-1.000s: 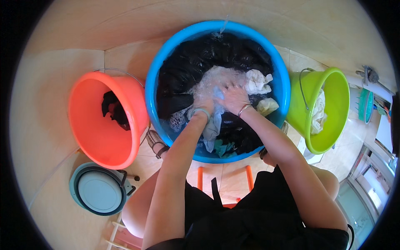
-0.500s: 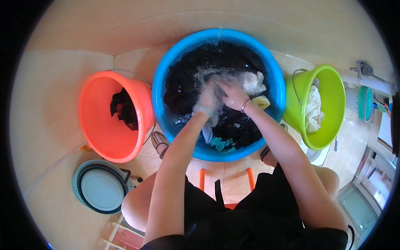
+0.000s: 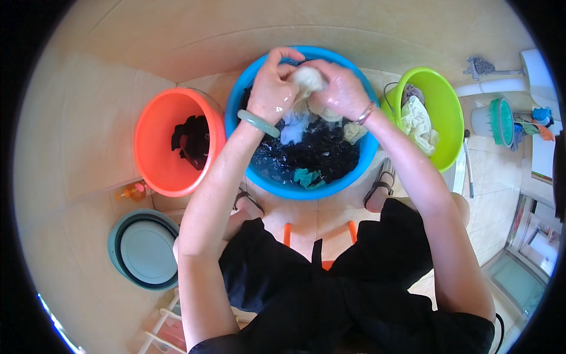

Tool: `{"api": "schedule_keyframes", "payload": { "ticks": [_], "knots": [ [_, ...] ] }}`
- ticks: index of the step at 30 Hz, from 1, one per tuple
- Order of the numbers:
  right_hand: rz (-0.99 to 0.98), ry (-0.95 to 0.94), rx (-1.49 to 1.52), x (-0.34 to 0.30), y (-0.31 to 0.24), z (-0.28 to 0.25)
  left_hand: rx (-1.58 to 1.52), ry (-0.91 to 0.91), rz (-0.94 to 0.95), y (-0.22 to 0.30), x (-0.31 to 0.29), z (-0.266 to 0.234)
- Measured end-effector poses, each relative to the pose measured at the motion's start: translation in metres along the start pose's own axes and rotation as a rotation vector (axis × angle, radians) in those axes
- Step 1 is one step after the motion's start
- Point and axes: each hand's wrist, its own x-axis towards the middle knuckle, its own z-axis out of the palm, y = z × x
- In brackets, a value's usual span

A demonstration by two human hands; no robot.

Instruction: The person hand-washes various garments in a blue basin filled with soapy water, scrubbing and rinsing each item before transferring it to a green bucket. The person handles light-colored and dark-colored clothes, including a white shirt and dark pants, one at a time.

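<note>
Above the far part of a round blue basin (image 3: 362, 165), both hands hold a bunched wet white cloth (image 3: 308, 79). My left hand (image 3: 274, 88), a pale green bangle on its wrist, curls at the cloth's left side, some fingers blurred. My right hand (image 3: 342, 91), with a metal bracelet, closes round its right side. Dark clothes (image 3: 321, 153) lie in the water below. Among them show a light blue cloth (image 3: 293, 127), a teal cloth (image 3: 308, 177) at the near edge and a yellowish cloth (image 3: 354, 133) at the right.
An orange bucket (image 3: 154, 141) with dark cloth (image 3: 193, 141) stands left of the basin, a lime green bucket (image 3: 448, 106) with white cloth (image 3: 418, 127) right. A grey-green folding basin (image 3: 147, 253) leans at the near left. Tiled wall (image 3: 330, 26) rises behind.
Both hands have risen out of the splashing water and moved farther away from me, now holding the white cloth. The view has shifted slightly.
</note>
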Motion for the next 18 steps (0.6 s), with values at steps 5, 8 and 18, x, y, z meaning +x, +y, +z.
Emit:
{"api": "schedule_keyframes", "payload": {
  "ticks": [5, 8, 18],
  "knots": [
    [-0.061, 0.275, 0.142, 0.005, -0.063, -0.061, -0.097, 0.091, 0.081, 0.034, -0.012, -0.009],
    [-0.058, 0.358, 0.337, 0.012, -0.095, -0.083, -0.086, 0.016, -0.169, 0.016, -0.019, -0.018],
    [0.036, 0.232, 0.283, -0.01, -0.014, -0.007, -0.882, 0.442, -0.633, -0.122, -0.055, -0.01]
  ]
}}
